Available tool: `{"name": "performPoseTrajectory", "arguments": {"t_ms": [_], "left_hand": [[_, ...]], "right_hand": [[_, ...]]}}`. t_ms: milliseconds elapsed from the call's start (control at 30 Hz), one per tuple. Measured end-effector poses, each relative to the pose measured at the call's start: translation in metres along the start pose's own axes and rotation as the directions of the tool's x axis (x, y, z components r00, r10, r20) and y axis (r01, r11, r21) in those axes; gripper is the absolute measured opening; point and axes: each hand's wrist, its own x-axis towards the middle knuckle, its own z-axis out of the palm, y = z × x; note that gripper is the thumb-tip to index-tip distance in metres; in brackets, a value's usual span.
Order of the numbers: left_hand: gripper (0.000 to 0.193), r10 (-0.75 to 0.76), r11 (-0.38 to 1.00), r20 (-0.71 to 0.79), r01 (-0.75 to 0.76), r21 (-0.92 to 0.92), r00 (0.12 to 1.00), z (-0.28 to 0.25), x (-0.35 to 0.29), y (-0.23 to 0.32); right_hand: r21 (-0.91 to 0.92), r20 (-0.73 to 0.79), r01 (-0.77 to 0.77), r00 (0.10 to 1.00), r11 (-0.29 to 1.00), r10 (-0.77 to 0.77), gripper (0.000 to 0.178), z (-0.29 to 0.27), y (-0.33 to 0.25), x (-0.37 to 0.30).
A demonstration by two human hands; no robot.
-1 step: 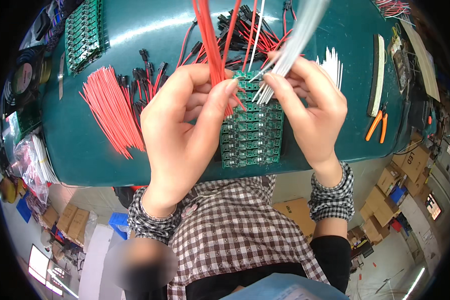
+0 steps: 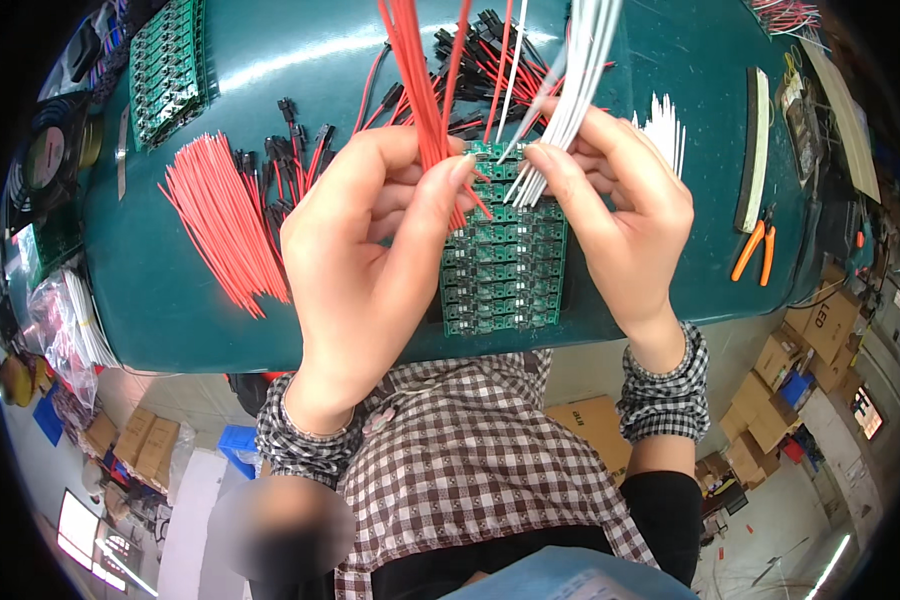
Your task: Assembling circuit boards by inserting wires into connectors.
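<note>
Between thumb and fingers, my left hand pinches a bundle of red wires that stand up and away from me. My right hand grips a bundle of white wires, their lower tips fanned out below the thumb. Both bundles are over the upper part of a green circuit board panel lying on the teal table. One red and one white wire rise apart from the bundles near the panel's far end. My hands partly cover the panel's upper rows.
Loose red wires lie to the left, white wires to the right. Red and black connector leads spread behind the panel. Another board stack sits far left. Orange-handled pliers and a dark strip lie at right.
The upper part of the white wire bundle has swung a little to the left and looks more upright. Both hands stay in nearly the same place.
</note>
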Motion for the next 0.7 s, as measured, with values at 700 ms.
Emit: {"name": "performPoseTrajectory", "arguments": {"t_ms": [700], "left_hand": [[0.013,0.082,0.972,0.014,-0.083,0.22,0.997,0.0041,0.0026,-0.0061]], "right_hand": [[0.083,-0.016,-0.095,0.995,0.992,0.096,0.025,-0.0018,0.0032,-0.0003]]}}
